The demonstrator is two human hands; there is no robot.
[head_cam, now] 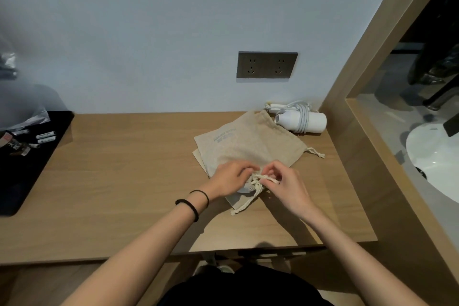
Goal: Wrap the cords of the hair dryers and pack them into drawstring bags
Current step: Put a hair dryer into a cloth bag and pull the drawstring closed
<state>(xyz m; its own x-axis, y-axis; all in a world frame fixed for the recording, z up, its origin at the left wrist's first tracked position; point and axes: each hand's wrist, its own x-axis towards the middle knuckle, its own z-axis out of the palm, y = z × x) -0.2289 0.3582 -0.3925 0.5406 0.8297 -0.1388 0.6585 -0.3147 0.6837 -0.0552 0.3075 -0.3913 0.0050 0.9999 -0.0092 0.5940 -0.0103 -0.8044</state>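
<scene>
A beige drawstring bag (248, 144) with blue print lies flat on the wooden desk, another bag edge showing beneath it. At its near end my left hand (229, 177) and my right hand (285, 185) pinch the cream drawstring cords (258, 180) of a bag mouth; something white shows at that mouth, mostly hidden by my hands. One cord end trails toward me. A white hair dryer (301, 120), its cord coiled around the body, rests at the back right by the wall.
A dark double wall socket (267, 65) sits above the desk (124, 181). A black tray (27, 156) with small packets is at the left. A wooden partition (360, 131) bounds the right, with a white basin (434, 156) beyond.
</scene>
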